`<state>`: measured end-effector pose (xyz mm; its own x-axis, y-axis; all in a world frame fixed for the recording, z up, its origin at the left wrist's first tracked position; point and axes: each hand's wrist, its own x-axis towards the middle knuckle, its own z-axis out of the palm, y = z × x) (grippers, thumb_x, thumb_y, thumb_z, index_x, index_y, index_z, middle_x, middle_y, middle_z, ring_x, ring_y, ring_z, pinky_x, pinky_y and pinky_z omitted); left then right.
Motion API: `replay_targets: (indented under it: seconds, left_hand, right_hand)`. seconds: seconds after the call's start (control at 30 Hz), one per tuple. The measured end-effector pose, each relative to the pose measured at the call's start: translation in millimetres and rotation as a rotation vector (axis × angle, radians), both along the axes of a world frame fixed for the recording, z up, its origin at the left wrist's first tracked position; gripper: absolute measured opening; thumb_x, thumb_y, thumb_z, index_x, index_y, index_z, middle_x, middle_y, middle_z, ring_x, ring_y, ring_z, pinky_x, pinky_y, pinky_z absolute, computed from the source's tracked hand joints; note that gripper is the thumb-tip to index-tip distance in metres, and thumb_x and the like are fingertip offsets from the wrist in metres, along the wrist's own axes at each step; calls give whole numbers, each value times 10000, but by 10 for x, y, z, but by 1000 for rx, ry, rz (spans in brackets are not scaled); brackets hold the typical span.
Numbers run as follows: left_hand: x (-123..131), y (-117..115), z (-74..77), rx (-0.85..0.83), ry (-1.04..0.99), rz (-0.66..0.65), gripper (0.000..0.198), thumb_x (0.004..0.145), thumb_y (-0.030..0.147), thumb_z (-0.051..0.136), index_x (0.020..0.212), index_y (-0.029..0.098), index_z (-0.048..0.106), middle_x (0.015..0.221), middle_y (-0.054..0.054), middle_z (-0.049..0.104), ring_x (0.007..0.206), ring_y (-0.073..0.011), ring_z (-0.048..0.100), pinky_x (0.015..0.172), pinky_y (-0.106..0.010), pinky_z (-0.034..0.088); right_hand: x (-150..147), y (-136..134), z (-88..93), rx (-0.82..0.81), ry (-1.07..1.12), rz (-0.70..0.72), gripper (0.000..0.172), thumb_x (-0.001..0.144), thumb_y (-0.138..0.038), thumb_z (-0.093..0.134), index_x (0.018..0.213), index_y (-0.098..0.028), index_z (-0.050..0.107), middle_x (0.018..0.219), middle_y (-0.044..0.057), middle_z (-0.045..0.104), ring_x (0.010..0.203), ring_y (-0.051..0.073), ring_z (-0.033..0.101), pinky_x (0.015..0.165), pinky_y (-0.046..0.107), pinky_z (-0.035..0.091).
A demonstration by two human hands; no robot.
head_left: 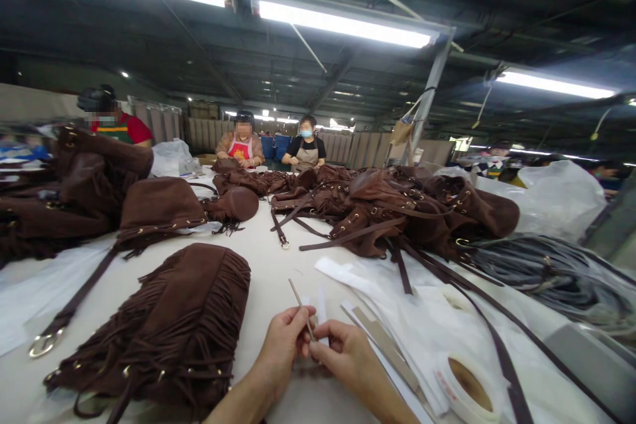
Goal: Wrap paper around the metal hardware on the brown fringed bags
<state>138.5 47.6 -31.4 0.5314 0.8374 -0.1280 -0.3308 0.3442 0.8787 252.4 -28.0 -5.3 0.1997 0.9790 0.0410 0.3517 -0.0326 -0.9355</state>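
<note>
My left hand [285, 338] is closed in a pinch on a thin grey-brown strip [297, 295], whose upper end sticks up past the fingers. At the strip's lower end the fingertips of my right hand [342, 344] are pressed together, touching it. The two hands nearly meet over the white table [271, 291]. To their left lies a dark brown fringed bag [193, 305] with gold eyelets along its near edge. Just right of my right hand are a flat grey-beige strip [382, 338] and white sheets [412, 318].
A roll of white tape [467, 387] lies at the near right. Brown bags [377, 199] with straps are heaped across the table, more [99, 192] at the left. Bagged dark cords [551, 271] lie at the right. Several people [241, 146] are behind the table.
</note>
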Motion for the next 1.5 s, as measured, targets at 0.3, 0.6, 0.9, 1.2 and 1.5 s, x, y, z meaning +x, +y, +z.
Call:
replay_targets:
  seconds: [0.3, 0.6, 0.9, 1.2, 1.5]
  left_hand:
    - [-34, -59, 102, 95, 117, -82, 582, 618, 683, 677, 709, 113, 610, 477, 41, 495, 352, -44, 366, 384, -203, 188]
    - [-15, -54, 67, 123, 163, -38, 598, 629, 617, 671, 888, 79, 652, 467, 68, 461, 347, -46, 313, 374, -208, 179]
    - [8, -108, 85, 154, 186, -149, 623, 594, 666, 685, 874, 110, 662, 494, 67, 437, 380, -49, 277, 398, -214, 133]
    - [-7, -260, 97, 382, 284, -324, 518, 729, 657, 565, 658, 146, 617, 504, 47, 405, 443, -77, 311, 435, -210, 209]
    - [-49, -256, 193, 226, 202, -387, 379, 684, 425, 698, 898, 113, 700, 709, -43, 633, 470, -86, 506, 366, -170, 316]
  right_hand:
    - [69, -61, 34, -162, 433, 129, 221, 691, -356, 691, 772, -150, 687, 705, 26, 681, 593, 96, 571, 547, 185, 462]
    - [-3, -38, 11, -170, 382, 74, 219, 661, -340, 675, 745, -137, 659, 685, 29, 667, 582, 112, 568, 524, 209, 471]
    - [218, 52, -27, 141, 92, -201, 366, 783, -517, 565, 697, -168, 634, 654, 9, 594, 538, 130, 519, 455, 224, 413]
    - [279, 56, 52, 196, 396, -138, 340, 699, -492, 688, 734, -175, 571, 557, -54, 515, 429, 84, 448, 386, 194, 325]
    - [603, 90, -59, 239, 416, -380, 387, 671, -537, 673, 725, -181, 530, 574, -58, 483, 437, 76, 420, 397, 195, 343]
